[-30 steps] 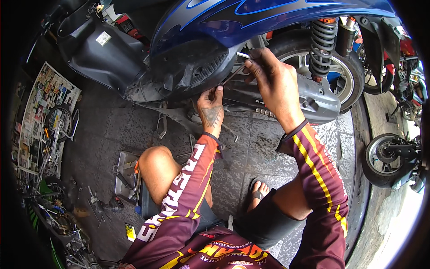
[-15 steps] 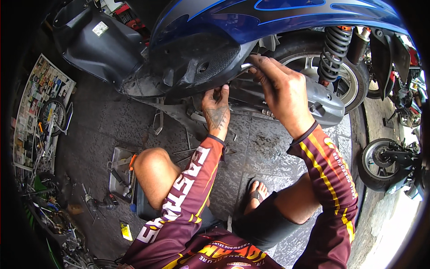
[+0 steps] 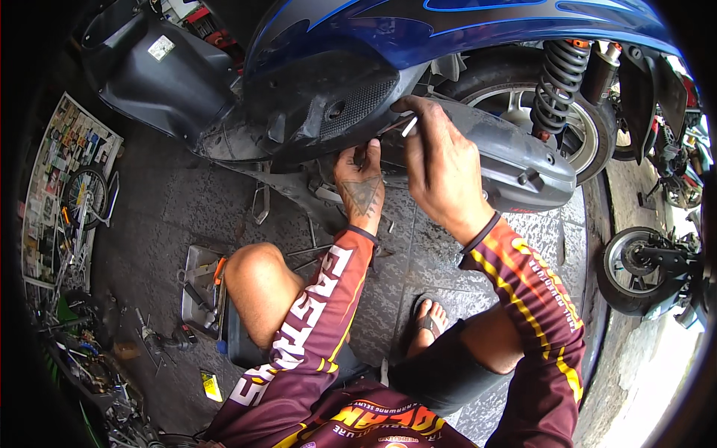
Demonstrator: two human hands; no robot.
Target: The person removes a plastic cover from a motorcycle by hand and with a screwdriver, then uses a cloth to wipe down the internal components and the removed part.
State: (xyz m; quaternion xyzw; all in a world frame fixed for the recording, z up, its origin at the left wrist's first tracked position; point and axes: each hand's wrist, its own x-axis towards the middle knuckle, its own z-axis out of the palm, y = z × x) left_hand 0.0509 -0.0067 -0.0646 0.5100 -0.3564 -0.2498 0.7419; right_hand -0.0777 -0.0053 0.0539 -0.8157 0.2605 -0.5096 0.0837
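A blue scooter [image 3: 478,33] stands across the top, with a black plastic footboard panel [image 3: 314,112] along its near side. My left hand [image 3: 361,183] is closed, palm side up, its fingertips pressed together at the panel's lower edge. What those fingertips grip is hidden. Just right of it, my right hand [image 3: 446,168] is closed around a thin silver metal rod [image 3: 410,126], apparently part of a hand tool. Its kind cannot be made out. Behind the right hand lies the black engine cover [image 3: 523,168], below the rear wheel.
A metal tray [image 3: 200,287] of tools sits on the dark tiled floor, left of my knee. At right stands another motorcycle's wheel [image 3: 635,270]. A shock absorber [image 3: 562,82] rises beside the rear wheel. Parts and another bike [image 3: 78,343] crowd the left.
My right hand has moved left and slightly down, closer to the left hand, and the silver rod has tilted more steeply. My left hand has barely moved.
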